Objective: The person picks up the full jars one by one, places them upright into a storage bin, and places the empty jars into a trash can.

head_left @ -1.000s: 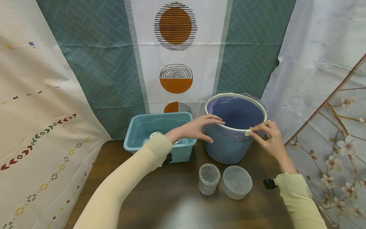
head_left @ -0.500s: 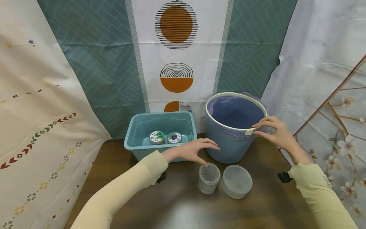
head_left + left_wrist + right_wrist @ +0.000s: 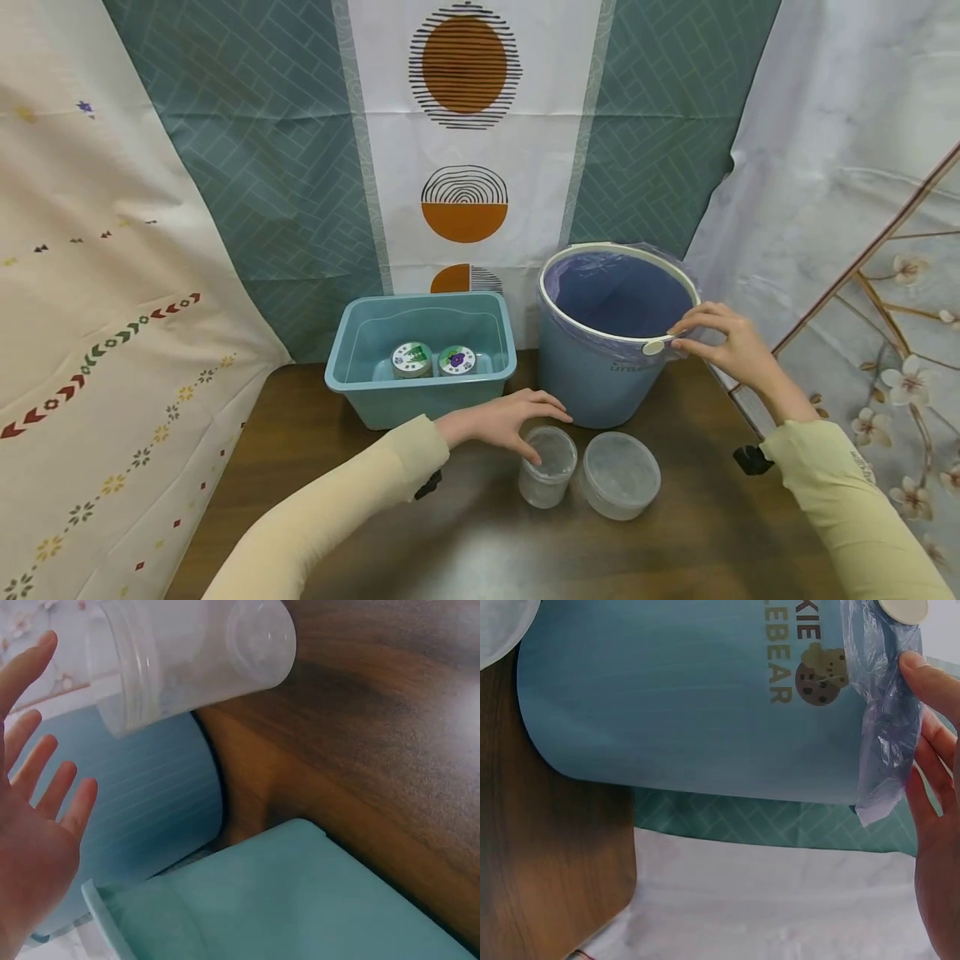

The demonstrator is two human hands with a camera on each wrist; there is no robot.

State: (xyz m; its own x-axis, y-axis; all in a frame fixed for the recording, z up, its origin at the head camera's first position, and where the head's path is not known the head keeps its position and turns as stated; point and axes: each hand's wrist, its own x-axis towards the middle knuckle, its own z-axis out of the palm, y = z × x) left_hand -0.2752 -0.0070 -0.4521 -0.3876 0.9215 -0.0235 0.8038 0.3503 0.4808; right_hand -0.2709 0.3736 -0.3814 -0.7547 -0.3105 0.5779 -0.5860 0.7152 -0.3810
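Observation:
My left hand hovers at the tall clear plastic jar, fingers spread and thumb over its near-left rim. In the left wrist view the fingers are spread just beyond the jar's lidded end, with a gap showing. The right hand pinches the rim of a blue trash bin, thumb outside on the purple bag and fingers on the other side. Beside the tall jar stands a wider, low clear tub with a frosted lid.
A teal basin stands left of the bin, holding two round tubs, one with a green-printed lid and one with a purple flower lid. Patterned cloths hang behind and at both sides of the brown wooden table.
My left hand has come down from beside the bin's rim to the tall jar, uncovering the two tubs in the basin. My right hand has shifted slightly right along the rim.

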